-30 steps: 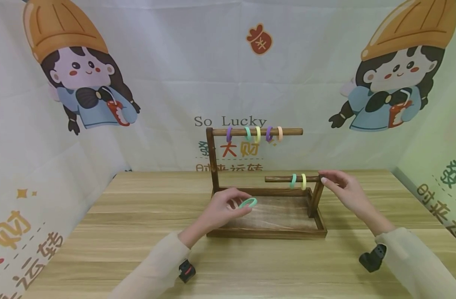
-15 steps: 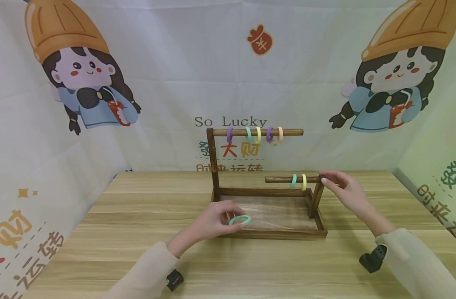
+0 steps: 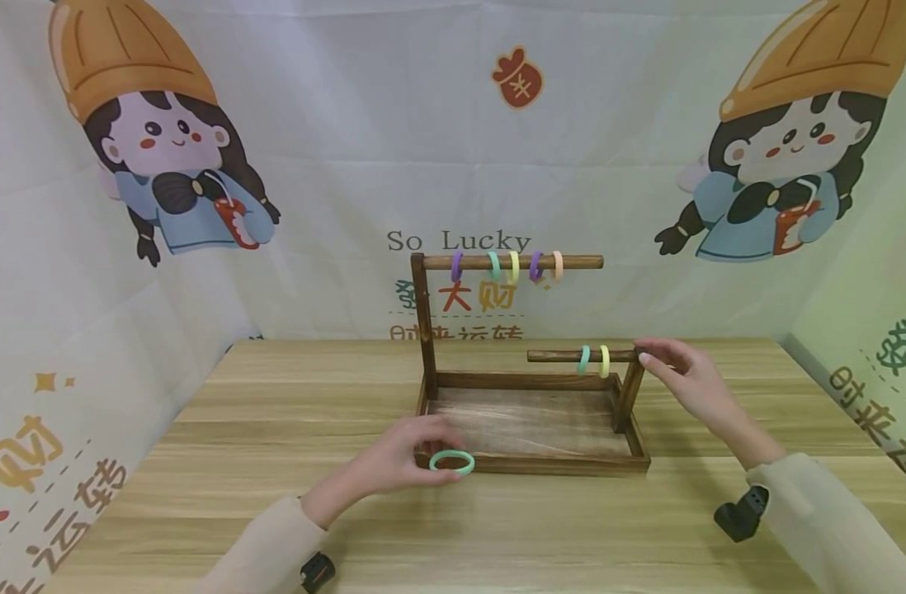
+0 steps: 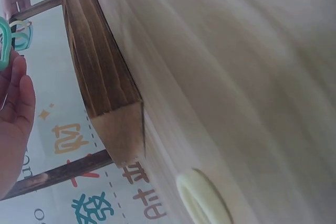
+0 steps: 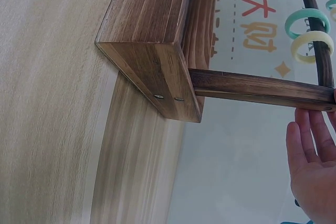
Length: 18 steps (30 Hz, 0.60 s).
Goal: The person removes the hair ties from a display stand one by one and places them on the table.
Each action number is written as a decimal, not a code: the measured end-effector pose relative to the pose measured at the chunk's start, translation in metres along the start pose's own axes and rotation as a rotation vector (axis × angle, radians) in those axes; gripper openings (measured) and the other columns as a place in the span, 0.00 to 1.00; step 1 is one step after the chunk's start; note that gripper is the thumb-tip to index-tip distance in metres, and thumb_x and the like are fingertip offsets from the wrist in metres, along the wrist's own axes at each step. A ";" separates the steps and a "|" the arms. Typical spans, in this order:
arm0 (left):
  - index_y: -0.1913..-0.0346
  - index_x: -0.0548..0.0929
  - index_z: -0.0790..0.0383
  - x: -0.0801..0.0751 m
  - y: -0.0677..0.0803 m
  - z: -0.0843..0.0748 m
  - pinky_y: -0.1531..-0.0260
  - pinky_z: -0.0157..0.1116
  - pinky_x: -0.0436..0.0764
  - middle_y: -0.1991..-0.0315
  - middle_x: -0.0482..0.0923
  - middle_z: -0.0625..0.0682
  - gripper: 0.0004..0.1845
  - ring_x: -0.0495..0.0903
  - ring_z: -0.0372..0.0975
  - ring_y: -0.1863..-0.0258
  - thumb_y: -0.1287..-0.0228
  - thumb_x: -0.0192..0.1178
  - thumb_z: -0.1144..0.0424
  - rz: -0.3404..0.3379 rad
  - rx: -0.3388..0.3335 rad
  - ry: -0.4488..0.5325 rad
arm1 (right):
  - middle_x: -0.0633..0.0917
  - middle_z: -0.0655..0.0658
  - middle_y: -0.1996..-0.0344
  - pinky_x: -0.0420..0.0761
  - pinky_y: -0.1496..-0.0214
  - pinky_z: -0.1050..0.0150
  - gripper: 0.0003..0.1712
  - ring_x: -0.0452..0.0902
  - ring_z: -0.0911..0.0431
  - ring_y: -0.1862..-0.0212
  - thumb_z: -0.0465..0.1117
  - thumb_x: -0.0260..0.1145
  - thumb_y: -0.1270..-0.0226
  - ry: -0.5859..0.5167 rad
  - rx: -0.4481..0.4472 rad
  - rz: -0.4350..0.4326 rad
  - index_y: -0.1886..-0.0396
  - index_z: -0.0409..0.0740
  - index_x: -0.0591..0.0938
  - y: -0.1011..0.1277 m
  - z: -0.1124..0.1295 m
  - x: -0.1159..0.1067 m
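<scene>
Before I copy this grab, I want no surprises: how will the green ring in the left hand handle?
The green ring probably weighs little: the left hand holds it with fingertips alone. It keeps its round shape, so it is likely fairly stiff. Set on edge on the table, it might roll.

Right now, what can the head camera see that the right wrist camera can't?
Only the head view shows the left hand holding a green ring at the tray's front edge, plus five rings on the upper rod. Only the right wrist view shows two screw heads in the tray's corner. Both show the right hand by the lower rod and its green ring and yellow ring.
</scene>
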State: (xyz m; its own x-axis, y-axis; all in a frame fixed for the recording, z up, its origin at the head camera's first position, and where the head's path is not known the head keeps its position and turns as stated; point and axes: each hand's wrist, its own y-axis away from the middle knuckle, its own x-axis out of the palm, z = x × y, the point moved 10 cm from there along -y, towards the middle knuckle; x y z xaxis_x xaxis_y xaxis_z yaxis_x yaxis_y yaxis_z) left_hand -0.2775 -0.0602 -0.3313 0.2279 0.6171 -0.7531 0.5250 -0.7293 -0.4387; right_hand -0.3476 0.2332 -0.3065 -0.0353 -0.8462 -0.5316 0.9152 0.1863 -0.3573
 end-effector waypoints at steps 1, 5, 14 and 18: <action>0.62 0.80 0.57 0.000 0.002 0.000 0.76 0.34 0.75 0.71 0.74 0.46 0.12 0.69 0.32 0.75 0.52 0.66 0.60 0.003 -0.008 0.001 | 0.73 0.37 0.48 0.68 0.57 0.75 0.24 0.66 0.70 0.53 0.46 0.51 0.33 0.000 0.000 0.000 0.43 0.35 0.70 0.000 0.000 0.000; 0.62 0.81 0.59 -0.002 0.010 0.004 0.75 0.34 0.75 0.74 0.73 0.46 0.13 0.71 0.32 0.75 0.52 0.67 0.59 0.014 -0.042 -0.010 | 0.73 0.38 0.49 0.68 0.58 0.75 0.23 0.66 0.69 0.53 0.46 0.51 0.33 0.003 0.001 0.001 0.44 0.36 0.70 0.000 -0.001 0.000; 0.63 0.81 0.59 0.001 0.026 0.019 0.73 0.31 0.73 0.74 0.74 0.45 0.14 0.71 0.32 0.74 0.50 0.65 0.55 0.065 -0.146 -0.019 | 0.73 0.37 0.49 0.69 0.58 0.74 0.24 0.67 0.67 0.53 0.46 0.51 0.33 0.015 0.001 0.003 0.43 0.36 0.70 -0.001 -0.001 0.000; 0.64 0.82 0.59 0.005 0.032 0.024 0.72 0.31 0.73 0.75 0.74 0.46 0.14 0.70 0.31 0.74 0.51 0.65 0.55 0.109 -0.170 -0.051 | 0.73 0.37 0.48 0.68 0.58 0.75 0.24 0.66 0.68 0.53 0.46 0.51 0.33 0.011 0.000 0.004 0.43 0.36 0.70 -0.001 -0.001 -0.001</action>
State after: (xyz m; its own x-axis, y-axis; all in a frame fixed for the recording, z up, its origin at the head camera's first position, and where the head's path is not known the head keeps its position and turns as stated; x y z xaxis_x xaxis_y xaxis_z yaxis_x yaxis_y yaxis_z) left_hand -0.2790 -0.0877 -0.3610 0.2508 0.5186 -0.8174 0.6315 -0.7276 -0.2679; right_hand -0.3485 0.2343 -0.3068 -0.0359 -0.8399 -0.5416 0.9152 0.1900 -0.3553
